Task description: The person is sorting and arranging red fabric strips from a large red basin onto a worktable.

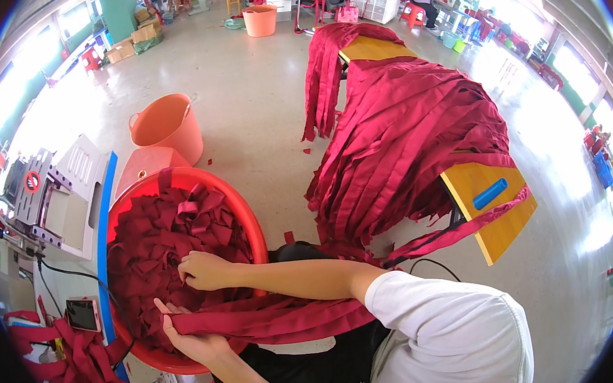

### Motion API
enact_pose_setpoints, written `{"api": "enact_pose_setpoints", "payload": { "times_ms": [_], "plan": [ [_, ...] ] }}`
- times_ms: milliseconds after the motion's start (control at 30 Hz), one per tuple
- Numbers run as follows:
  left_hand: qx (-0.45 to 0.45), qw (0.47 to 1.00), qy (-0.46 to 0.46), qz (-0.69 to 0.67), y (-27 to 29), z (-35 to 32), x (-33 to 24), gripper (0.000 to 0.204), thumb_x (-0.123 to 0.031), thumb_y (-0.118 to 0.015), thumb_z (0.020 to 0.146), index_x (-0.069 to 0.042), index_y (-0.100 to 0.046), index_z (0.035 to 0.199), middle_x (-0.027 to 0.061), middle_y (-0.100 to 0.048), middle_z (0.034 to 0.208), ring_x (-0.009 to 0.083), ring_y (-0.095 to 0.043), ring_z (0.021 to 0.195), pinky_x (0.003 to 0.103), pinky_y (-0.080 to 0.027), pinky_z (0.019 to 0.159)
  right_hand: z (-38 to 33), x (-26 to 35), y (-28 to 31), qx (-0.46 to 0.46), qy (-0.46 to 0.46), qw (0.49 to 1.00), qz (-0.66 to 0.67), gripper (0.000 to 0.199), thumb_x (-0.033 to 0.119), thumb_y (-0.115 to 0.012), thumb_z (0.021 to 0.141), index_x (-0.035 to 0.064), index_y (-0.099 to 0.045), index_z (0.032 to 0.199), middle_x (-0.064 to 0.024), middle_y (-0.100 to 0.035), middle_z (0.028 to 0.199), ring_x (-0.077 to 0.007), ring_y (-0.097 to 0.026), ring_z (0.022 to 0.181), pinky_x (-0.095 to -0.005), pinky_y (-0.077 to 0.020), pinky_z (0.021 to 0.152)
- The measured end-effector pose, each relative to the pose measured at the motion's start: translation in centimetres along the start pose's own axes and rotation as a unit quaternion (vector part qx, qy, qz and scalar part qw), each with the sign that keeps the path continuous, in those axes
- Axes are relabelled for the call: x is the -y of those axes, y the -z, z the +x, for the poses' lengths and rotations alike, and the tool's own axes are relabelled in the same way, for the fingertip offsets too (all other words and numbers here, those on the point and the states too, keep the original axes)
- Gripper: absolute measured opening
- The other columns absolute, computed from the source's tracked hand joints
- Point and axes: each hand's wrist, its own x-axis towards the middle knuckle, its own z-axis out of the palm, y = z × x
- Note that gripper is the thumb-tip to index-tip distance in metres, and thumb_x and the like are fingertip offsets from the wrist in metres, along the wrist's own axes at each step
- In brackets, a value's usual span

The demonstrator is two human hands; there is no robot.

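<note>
A bundle of long dark-red fabric strips (280,319) stretches across my lap, its left end lying in my left hand (197,342). That hand cradles the strips between thumb and fingers at the near rim of a red tub (253,232). Just above it, my right hand (203,271) hovers over the tub with its fingers curled together; whatever they may pinch is too small to make out. Many short cut pieces of the same red fabric (145,240) fill the tub.
A large heap of red strips (409,126) drapes over a yellow board stand (500,227) at right. On the left stands a blue-edged machine table (101,229) with a phone (83,315) and more strips (83,367). An orange bucket (166,127) stands beyond the tub.
</note>
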Motion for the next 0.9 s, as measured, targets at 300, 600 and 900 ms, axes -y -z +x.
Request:
{"api": "enact_pose_setpoints", "payload": {
  "times_ms": [300, 600, 900],
  "plan": [
    [0.030, 0.999, 0.008, 0.026, 1.5, 1.0, 0.4, 0.060, -0.040, -0.041, 0.094, -0.017, -0.036, 0.149, 0.0026, -0.030, 0.156, 0.0216, -0.020, 0.144, 0.040, -0.015, 0.110, 0.0, 0.1, -0.1, 0.002, 0.003, 1.000, 0.001, 0.013, 0.013, -0.060, 0.074, 0.0038, -0.068, 0.077, -0.0156, -0.066, 0.082, -0.0342, -0.060, 0.087, -0.0445, -0.0487, 0.080],
    [-0.005, 0.999, 0.034, 0.031, 1.3, 0.7, 0.3, 0.056, -0.039, -0.046, 0.092, -0.023, -0.044, 0.145, 0.0030, -0.040, 0.149, 0.0241, -0.036, 0.131, 0.038, -0.029, 0.104, -0.2, -0.1, -0.3, 0.021, 0.003, 1.000, -0.013, 0.010, 0.012, -0.060, 0.076, 0.0055, -0.066, 0.080, -0.0114, -0.063, 0.083, -0.0308, -0.057, 0.087, -0.0421, -0.0464, 0.080],
    [-0.018, 0.999, 0.047, 0.005, 1.5, 0.9, 0.4, 0.056, -0.039, -0.046, 0.092, -0.021, -0.045, 0.144, 0.0080, -0.048, 0.138, 0.0221, -0.045, 0.125, 0.037, -0.033, 0.102, -0.1, 0.0, -0.3, 0.029, 0.006, 0.999, -0.020, 0.010, 0.012, -0.060, 0.076, 0.0052, -0.066, 0.080, -0.0113, -0.063, 0.084, -0.0301, -0.057, 0.087, -0.0413, -0.0466, 0.079]
  ]
}}
